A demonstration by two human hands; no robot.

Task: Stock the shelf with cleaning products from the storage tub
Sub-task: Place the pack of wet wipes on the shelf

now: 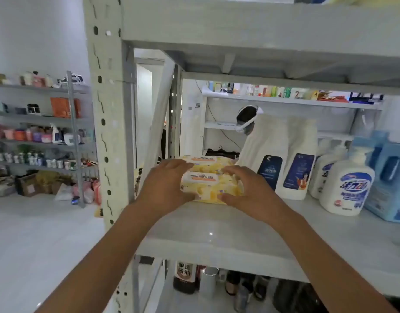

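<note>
Shelf board [217, 224] near its left edge carries the yellow wipes pack [211, 185]; we see the left hand [165, 184] and right hand [248, 190] grasping its two ends, thumbs at its front, covering both sides. A second pack [203, 160] lies just behind, half hidden. Rightward stand white bottles [295, 177], a pump bottle [346, 184] and a blue jug [388, 177] cut off by the frame; we cannot read their blurred labels.

White wall [36, 30], pale floor [36, 240], grey rack [74, 132]
</note>
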